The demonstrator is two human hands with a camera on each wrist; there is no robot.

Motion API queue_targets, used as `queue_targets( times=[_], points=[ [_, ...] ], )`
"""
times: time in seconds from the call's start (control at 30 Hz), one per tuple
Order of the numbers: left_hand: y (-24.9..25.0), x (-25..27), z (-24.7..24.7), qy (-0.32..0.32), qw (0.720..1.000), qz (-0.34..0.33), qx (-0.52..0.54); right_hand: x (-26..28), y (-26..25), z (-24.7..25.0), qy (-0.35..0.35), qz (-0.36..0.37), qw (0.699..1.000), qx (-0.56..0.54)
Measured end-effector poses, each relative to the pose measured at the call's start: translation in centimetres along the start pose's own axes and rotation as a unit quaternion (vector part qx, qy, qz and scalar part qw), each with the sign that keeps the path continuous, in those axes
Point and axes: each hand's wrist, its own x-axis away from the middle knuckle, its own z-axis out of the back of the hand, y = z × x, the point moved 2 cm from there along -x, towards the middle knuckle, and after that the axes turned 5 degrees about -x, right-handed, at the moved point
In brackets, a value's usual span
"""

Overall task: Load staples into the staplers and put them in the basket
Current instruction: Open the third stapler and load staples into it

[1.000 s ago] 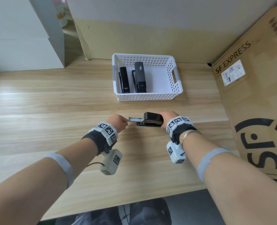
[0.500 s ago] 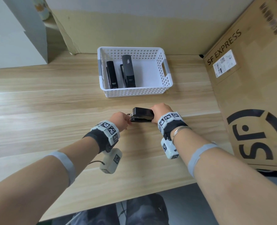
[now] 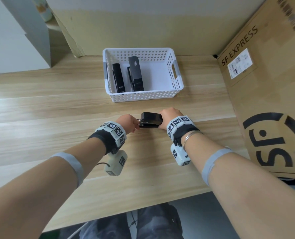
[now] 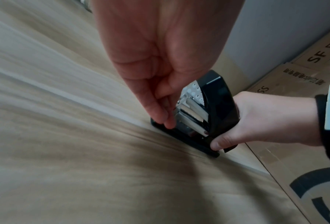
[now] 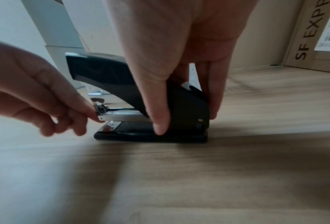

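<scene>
A black stapler stands on the wooden table, its top cover raised. My right hand grips its rear end from above, thumb on the near side and fingers behind, as the right wrist view shows. My left hand pinches the front end of the metal staple tray, which sticks out only slightly; the left wrist view shows those fingertips on the tray. Behind stands a white perforated basket holding two black staplers side by side.
A large SF Express cardboard box stands along the table's right side, close to my right forearm. A cardboard panel backs the table, and a grey-white box stands at the back left. The basket's right half holds nothing.
The metal tray stuck out well to the left a second ago; my left hand has pushed it rightward into the stapler. My right hand has kept its hold.
</scene>
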Motion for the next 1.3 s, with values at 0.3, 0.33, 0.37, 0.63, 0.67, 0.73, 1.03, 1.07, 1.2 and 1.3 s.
queue_targets(
  times=[0.3, 0.33, 0.37, 0.63, 0.67, 0.73, 1.03, 1.07, 1.2, 1.3],
  points=[
    [1.4, 0.9, 0.3, 0.036, 0.994, -0.025, -0.103, 2.0, -0.8, 1.8, 0.025, 0.063, 0.996, -0.065],
    [1.8, 1.0, 0.7, 0.046, 0.993, -0.030, -0.104, 2.2, -1.0, 2.5, 0.032, 0.067, 0.995, -0.062],
    [2.1, 1.0, 1.2, 0.057, 0.992, -0.037, -0.109, 2.4, -1.1, 3.1, 0.039, 0.075, 0.995, -0.061],
    [7.3, 1.1, 8.7, 0.166, 0.973, -0.085, -0.134, 2.4, -1.9, 11.1, 0.102, 0.099, 0.983, -0.117],
    [7.8, 0.7, 9.7, 0.179, 0.970, -0.090, -0.134, 1.8, -2.0, 11.9, 0.119, 0.091, 0.981, -0.121],
    [8.4, -0.4, 11.4, 0.196, 0.967, -0.096, -0.134, 0.4, -2.4, 12.9, 0.145, 0.071, 0.976, -0.146],
    [5.5, -5.9, 15.5, 0.274, 0.952, -0.005, -0.138, -6.0, -3.0, 13.8, 0.168, -0.059, 0.959, -0.221],
    [5.1, -6.2, 15.6, 0.279, 0.949, 0.004, -0.144, -6.5, -3.0, 13.7, 0.159, -0.070, 0.960, -0.221],
    [2.9, -8.0, 15.5, 0.290, 0.950, 0.025, -0.111, -9.3, -3.1, 12.6, 0.142, -0.106, 0.960, -0.217],
    [1.7, -9.0, 15.6, 0.290, 0.954, 0.020, -0.068, -10.6, -3.2, 12.0, 0.131, -0.114, 0.958, -0.230]
  ],
)
